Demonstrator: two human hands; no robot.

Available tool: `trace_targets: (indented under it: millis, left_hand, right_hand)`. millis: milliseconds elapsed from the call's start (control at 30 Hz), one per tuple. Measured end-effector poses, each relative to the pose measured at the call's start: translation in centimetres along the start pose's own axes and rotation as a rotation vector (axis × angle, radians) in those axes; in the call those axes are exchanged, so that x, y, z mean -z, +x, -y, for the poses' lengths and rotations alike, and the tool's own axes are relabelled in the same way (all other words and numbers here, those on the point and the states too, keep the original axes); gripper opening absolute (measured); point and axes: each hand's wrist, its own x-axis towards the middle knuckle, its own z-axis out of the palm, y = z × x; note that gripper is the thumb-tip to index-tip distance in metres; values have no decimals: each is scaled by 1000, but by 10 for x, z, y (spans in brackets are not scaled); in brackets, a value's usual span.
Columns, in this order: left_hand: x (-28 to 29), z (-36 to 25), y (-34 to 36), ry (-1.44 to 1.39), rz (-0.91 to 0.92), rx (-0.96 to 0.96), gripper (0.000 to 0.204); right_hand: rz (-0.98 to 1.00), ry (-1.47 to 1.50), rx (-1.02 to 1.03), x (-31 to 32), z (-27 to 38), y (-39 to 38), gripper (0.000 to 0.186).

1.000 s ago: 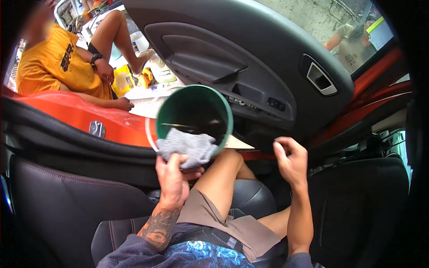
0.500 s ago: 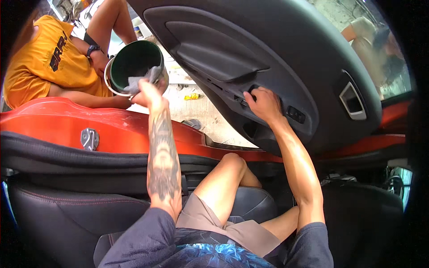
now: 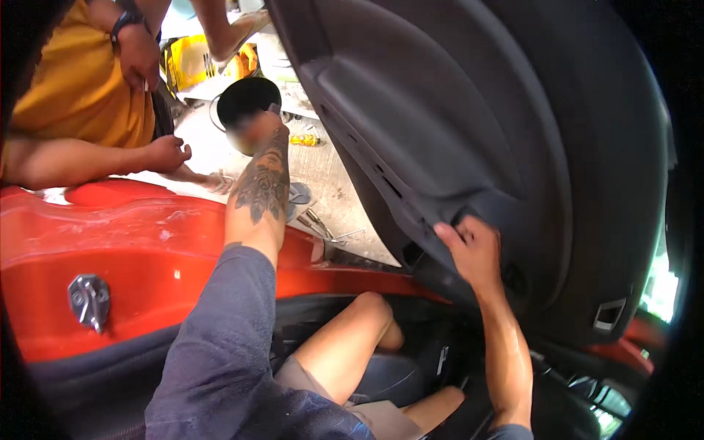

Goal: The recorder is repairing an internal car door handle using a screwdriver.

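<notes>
My left hand point(image 3: 262, 126) is stretched out through the door opening, holding the dark bucket point(image 3: 238, 95) low over the concrete ground outside; its fingers are blurred, and I cannot make out the grey cloth clearly. My right hand point(image 3: 473, 249) has its fingers hooked into the pull handle of the black door panel point(image 3: 455, 95), thumb along the top. Beside the bucket lies a small yellow-handled tool point(image 3: 304, 140).
A co-worker in a yellow shirt point(image 3: 81, 81) sits at the left, past the red sill point(image 3: 132, 242) with its metal latch point(image 3: 89, 301). Yellow items point(image 3: 191, 59), metal tools point(image 3: 315, 224) and a grey sandal point(image 3: 299, 193) are outside. My legs rest by the dark seat.
My left hand has moved outward and lowered the bucket from above my lap toward the ground. My right hand has gone from mid-air onto the door handle. My view has tilted toward the door opening.
</notes>
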Motion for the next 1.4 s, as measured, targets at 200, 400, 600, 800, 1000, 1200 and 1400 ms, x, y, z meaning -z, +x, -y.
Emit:
trace_targets:
  millis: [200,400,600,800,1000,1200,1400]
  left_hand:
    - [-50,68,50,84,481,-35,73]
    - [-138,184,114,300,156,49,51]
    - [-128,250,138,727,601,-341,37]
    - [-129,268,134,756,863,-379,57]
    - [-162,321,179,814,922,-373,58]
    - [-138,328,211,843,827,-400,56]
    - [-133,308,186,862,768,-183,66]
  right_hand:
    - [-4,-45,-115,-9,-13,-9,43]
    - [-41,-278,83,-9,-19,-15,33]
    - [167,-776,-174,13,-15,-28,24]
    - [167,-1144,-114,32,-20,-41,24]
    - [193,-1129,-230,41,-27,-41,20]
    - [231,-1128,-270,45,-28,-37,19]
    - [256,-1092,-309,53,-37,-45,22]
